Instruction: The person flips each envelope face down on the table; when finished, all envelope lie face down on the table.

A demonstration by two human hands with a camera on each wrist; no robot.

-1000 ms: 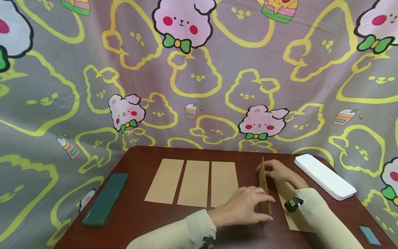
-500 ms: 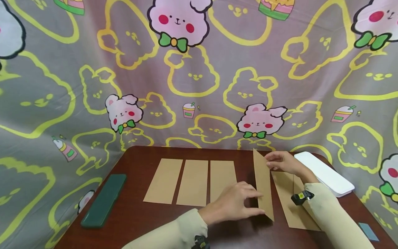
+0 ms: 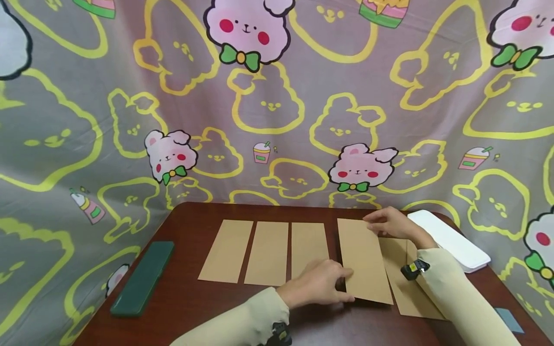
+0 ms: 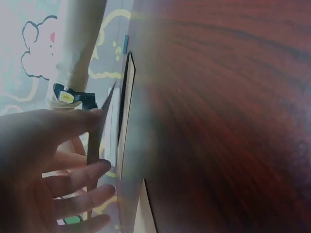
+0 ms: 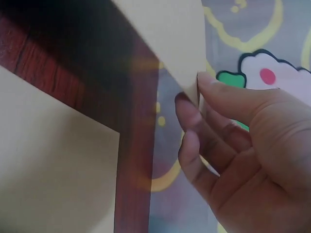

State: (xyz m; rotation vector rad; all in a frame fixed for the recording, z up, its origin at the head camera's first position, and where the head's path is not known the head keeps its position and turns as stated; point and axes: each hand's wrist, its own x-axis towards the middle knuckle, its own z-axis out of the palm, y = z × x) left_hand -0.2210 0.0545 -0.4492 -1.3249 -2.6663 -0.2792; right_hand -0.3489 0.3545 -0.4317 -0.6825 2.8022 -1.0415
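A brown kraft card (image 3: 365, 262) is tilted low over the table, its broad plain face up and its near edge casting a shadow. My right hand (image 3: 394, 225) pinches its far right corner between thumb and fingers, as the right wrist view shows. At the card's near left edge is my left hand (image 3: 318, 283), thumb and fingers (image 4: 99, 167) spread and touching that edge. Beneath my right forearm a similar card (image 3: 411, 288) with a line down it lies partly covered. Three matching cards lie in a row to the left, the closest being a plain card (image 3: 309, 245).
The other two are a middle card (image 3: 266, 252) and a left card (image 3: 227, 250). A green case (image 3: 143, 278) lies at the table's left, a white case (image 3: 450, 240) at the back right. Near the right edge is a small blue-grey piece (image 3: 508, 319). A patterned curtain (image 3: 277, 96) hangs behind.
The card stood nearly upright on its edge and has come down leftward, turning its broad face up. My left hand has shifted slightly left; my right hand has risen a little, still pinching.
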